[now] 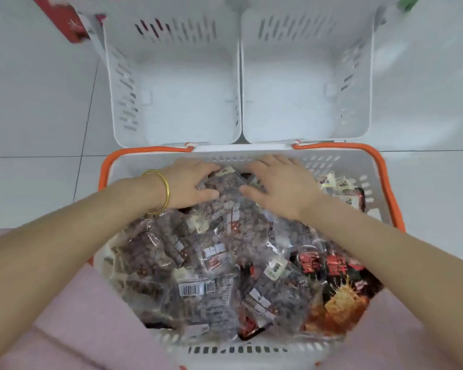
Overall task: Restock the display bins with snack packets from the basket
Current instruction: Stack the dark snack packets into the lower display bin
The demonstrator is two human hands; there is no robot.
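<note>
Both arms reach forward, left hand (190, 182) and right hand (281, 182) gripping a clear snack packet (225, 188) in the basket (358, 166)
</note>
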